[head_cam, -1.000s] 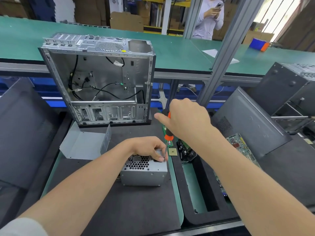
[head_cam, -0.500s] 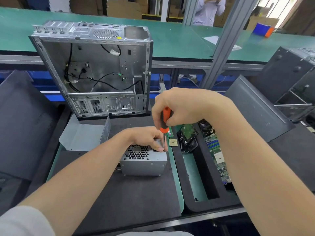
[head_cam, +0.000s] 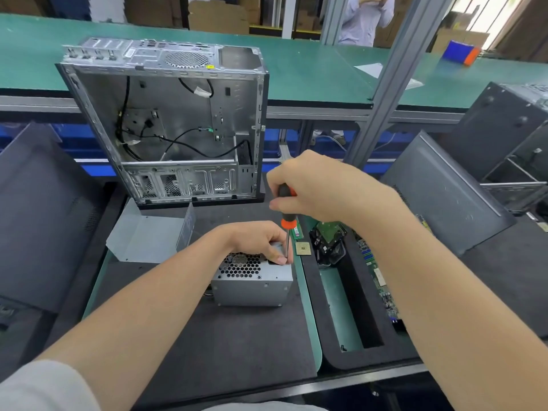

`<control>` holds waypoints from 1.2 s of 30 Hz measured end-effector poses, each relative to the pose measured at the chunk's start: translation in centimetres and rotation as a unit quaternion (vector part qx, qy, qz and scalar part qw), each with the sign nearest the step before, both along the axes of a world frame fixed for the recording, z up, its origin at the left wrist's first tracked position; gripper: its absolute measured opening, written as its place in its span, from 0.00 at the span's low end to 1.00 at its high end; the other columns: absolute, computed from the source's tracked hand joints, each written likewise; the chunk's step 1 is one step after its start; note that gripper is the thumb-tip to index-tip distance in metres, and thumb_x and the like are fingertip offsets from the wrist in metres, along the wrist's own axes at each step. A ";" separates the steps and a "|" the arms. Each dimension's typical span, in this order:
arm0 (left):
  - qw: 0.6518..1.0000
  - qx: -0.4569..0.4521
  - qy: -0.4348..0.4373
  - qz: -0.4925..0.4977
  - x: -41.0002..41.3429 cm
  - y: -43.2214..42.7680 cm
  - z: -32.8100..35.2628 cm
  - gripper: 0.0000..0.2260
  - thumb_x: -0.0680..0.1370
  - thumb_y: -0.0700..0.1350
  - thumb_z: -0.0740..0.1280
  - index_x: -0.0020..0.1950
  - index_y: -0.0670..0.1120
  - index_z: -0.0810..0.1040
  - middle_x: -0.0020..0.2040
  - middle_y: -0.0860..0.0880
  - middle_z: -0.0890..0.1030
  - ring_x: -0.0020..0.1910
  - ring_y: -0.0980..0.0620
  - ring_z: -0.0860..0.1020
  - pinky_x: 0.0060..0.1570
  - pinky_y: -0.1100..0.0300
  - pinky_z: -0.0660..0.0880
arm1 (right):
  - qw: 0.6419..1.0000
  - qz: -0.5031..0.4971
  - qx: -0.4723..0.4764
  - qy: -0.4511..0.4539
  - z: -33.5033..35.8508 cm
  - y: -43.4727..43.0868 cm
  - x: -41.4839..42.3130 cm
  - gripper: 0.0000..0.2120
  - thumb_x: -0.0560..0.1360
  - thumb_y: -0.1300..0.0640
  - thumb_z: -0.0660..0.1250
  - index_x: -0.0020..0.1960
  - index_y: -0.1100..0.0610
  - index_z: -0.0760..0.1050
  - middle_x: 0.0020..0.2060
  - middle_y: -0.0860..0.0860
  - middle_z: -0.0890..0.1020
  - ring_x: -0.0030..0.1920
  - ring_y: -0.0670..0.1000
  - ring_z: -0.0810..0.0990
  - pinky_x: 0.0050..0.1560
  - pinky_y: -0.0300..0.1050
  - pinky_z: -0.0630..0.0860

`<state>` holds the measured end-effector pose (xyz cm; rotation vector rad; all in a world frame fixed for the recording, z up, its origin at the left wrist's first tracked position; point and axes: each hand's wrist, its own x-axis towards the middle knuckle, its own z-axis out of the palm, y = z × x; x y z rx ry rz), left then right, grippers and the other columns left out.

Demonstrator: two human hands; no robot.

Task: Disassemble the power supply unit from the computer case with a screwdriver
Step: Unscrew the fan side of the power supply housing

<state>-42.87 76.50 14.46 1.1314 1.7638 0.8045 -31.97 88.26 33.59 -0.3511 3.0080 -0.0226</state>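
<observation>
Grey sheet-metal cover plate [head_cam: 148,237], bent up along its right side, lay toward the far left of the black foam mat [head_cam: 207,345], just in front of the open silver computer case [head_cam: 178,126]. That case stood upright at the mat's far edge, its side panel off, with loose black cables hanging inside.

Nearer the middle of the mat sat the boxy silver power supply unit [head_cam: 252,287], out of the case and well apart from it, its honeycomb fan grille facing up. The left hand [head_cam: 255,240] rested on the unit's top far edge, fingers curled down and pinching at the top right corner beside the tool's shaft.

The right hand [head_cam: 320,188] was clenched around the black-and-orange handle of the screwdriver [head_cam: 287,221], which stood nearly upright with its thin shaft running down to that same corner of the unit; the tip was hidden behind the left fingertips.

Right of the mat's green edge, a black foam tray [head_cam: 355,355] held a small square gold processor chip [head_cam: 303,249], a dark hard drive [head_cam: 329,241], and, at its right side, a green circuit board [head_cam: 382,289] partly covered by the right forearm.
</observation>
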 end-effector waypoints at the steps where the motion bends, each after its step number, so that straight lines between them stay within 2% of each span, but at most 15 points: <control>1: 1.000 0.001 -0.003 0.000 0.0 0.0 0.0 0.04 0.79 0.40 0.74 0.53 0.42 0.83 0.39 0.61 0.81 0.38 0.59 0.76 0.41 0.67 0.73 | 0.999 0.027 -0.023 -0.019 0.5 0.3 0.2 0.05 0.79 0.51 0.70 0.45 0.49 0.78 0.37 0.41 0.77 0.44 0.50 0.79 0.38 0.46 0.74; 4: 1.000 0.007 -0.007 -0.004 -0.1 -0.1 -0.2 0.04 0.79 0.39 0.73 0.52 0.42 0.82 0.39 0.60 0.81 0.38 0.59 0.77 0.41 0.67 0.74 | 0.995 0.074 -0.038 -0.051 1.4 1.3 0.3 0.09 0.74 0.60 0.73 0.43 0.45 0.82 0.41 0.39 0.79 0.46 0.44 0.80 0.47 0.46 0.79; 6: 1.000 0.009 -0.012 -0.004 -0.1 -0.1 -0.2 0.03 0.79 0.38 0.73 0.52 0.43 0.82 0.39 0.60 0.81 0.38 0.57 0.77 0.42 0.65 0.74 | 0.994 0.070 -0.040 -0.073 1.7 1.7 0.2 0.13 0.72 0.63 0.73 0.41 0.44 0.83 0.42 0.42 0.82 0.44 0.42 0.81 0.47 0.49 0.81; 8: 1.000 0.012 -0.011 -0.005 -0.1 -0.2 -0.3 0.04 0.79 0.38 0.73 0.52 0.42 0.82 0.40 0.60 0.81 0.39 0.58 0.77 0.42 0.66 0.74 | 0.993 0.067 -0.057 -0.085 1.7 2.0 0.1 0.13 0.72 0.62 0.73 0.44 0.42 0.83 0.42 0.42 0.83 0.43 0.41 0.80 0.46 0.48 0.80; 11: 1.000 0.005 -0.002 -0.004 -0.1 -0.1 -0.3 0.04 0.79 0.39 0.73 0.53 0.41 0.81 0.39 0.62 0.82 0.38 0.60 0.77 0.41 0.68 0.73 | 0.995 0.042 -0.051 -0.073 1.2 2.1 0.3 0.10 0.75 0.44 0.73 0.54 0.42 0.77 0.41 0.39 0.79 0.43 0.39 0.76 0.42 0.46 0.75; 14: 1.000 -0.003 -0.012 0.004 -0.2 0.0 -0.3 0.06 0.79 0.37 0.72 0.54 0.35 0.79 0.39 0.62 0.82 0.37 0.62 0.77 0.41 0.68 0.73 | 0.995 -0.057 0.064 0.046 0.1 1.5 0.3 0.32 0.72 0.23 0.60 0.41 0.53 0.73 0.34 0.47 0.74 0.34 0.48 0.74 0.31 0.44 0.67; 16: 1.000 -0.003 -0.012 0.006 -0.1 0.0 -0.3 0.05 0.79 0.36 0.72 0.53 0.37 0.80 0.40 0.61 0.82 0.38 0.60 0.77 0.42 0.68 0.73 | 0.985 -0.105 0.080 0.107 -0.4 0.5 0.2 0.39 0.72 0.20 0.51 0.33 0.57 0.66 0.30 0.51 0.70 0.28 0.52 0.72 0.28 0.42 0.62; 18: 1.000 0.000 -0.014 0.009 -0.1 0.0 -0.3 0.03 0.79 0.36 0.73 0.52 0.40 0.81 0.41 0.59 0.82 0.39 0.58 0.77 0.43 0.66 0.74 | 0.984 -0.124 0.061 0.110 -0.8 -0.1 0.0 0.37 0.75 0.23 0.51 0.32 0.57 0.63 0.29 0.51 0.68 0.26 0.52 0.70 0.28 0.42 0.61; 21: 1.000 0.004 -0.005 0.009 0.0 -0.1 -0.2 0.05 0.79 0.38 0.74 0.53 0.39 0.81 0.42 0.57 0.82 0.39 0.57 0.77 0.43 0.64 0.74 | 0.992 -0.093 0.046 0.071 -1.0 0.3 -0.4 0.24 0.81 0.36 0.62 0.40 0.55 0.71 0.33 0.51 0.73 0.30 0.52 0.72 0.28 0.42 0.62; 24: 1.000 0.008 -0.012 0.006 0.1 -0.1 -0.1 0.05 0.79 0.38 0.74 0.53 0.39 0.81 0.41 0.56 0.81 0.40 0.56 0.76 0.44 0.61 0.73 | 0.999 -0.033 -0.022 0.009 -0.3 1.0 -0.1 0.10 0.81 0.47 0.67 0.45 0.51 0.75 0.37 0.47 0.79 0.34 0.49 0.76 0.31 0.43 0.68; 27: 1.000 0.007 -0.008 0.004 0.1 -0.1 -0.2 0.05 0.79 0.39 0.74 0.53 0.41 0.82 0.42 0.56 0.81 0.40 0.55 0.77 0.45 0.60 0.74 | 0.998 0.022 -0.050 -0.008 0.3 1.5 0.4 0.01 0.77 0.54 0.70 0.47 0.50 0.79 0.35 0.40 0.77 0.35 0.41 0.75 0.34 0.41 0.71; 31: 1.000 0.002 -0.014 0.007 0.0 -0.1 -0.2 0.04 0.79 0.37 0.73 0.54 0.40 0.82 0.40 0.60 0.82 0.38 0.60 0.77 0.41 0.68 0.74 | 0.996 0.045 -0.057 -0.043 1.2 1.8 0.6 0.13 0.70 0.62 0.72 0.45 0.44 0.79 0.37 0.38 0.77 0.39 0.40 0.75 0.39 0.45 0.74; 33: 1.000 0.002 -0.003 0.007 -0.1 -0.1 -0.2 0.05 0.79 0.37 0.73 0.54 0.38 0.82 0.39 0.62 0.82 0.38 0.61 0.78 0.42 0.70 0.73 | 0.995 0.047 -0.065 -0.062 1.5 1.8 0.7 0.18 0.67 0.65 0.71 0.48 0.43 0.79 0.40 0.40 0.80 0.39 0.41 0.75 0.38 0.45 0.72; 35: 1.000 0.000 -0.003 0.009 -0.1 -0.2 -0.3 0.07 0.79 0.37 0.73 0.55 0.36 0.81 0.39 0.63 0.82 0.38 0.62 0.78 0.43 0.69 0.73 | 0.993 0.045 -0.069 -0.080 1.4 1.6 0.8 0.17 0.68 0.63 0.71 0.50 0.44 0.78 0.40 0.41 0.81 0.39 0.39 0.76 0.37 0.45 0.73; 36: 1.000 -0.004 -0.002 0.011 -0.1 -0.2 -0.3 0.07 0.80 0.37 0.73 0.56 0.36 0.81 0.39 0.64 0.82 0.38 0.64 0.78 0.42 0.71 0.73 | 0.994 0.038 -0.065 -0.076 1.1 1.4 1.0 0.12 0.71 0.58 0.72 0.50 0.44 0.77 0.39 0.41 0.81 0.40 0.39 0.76 0.37 0.45 0.73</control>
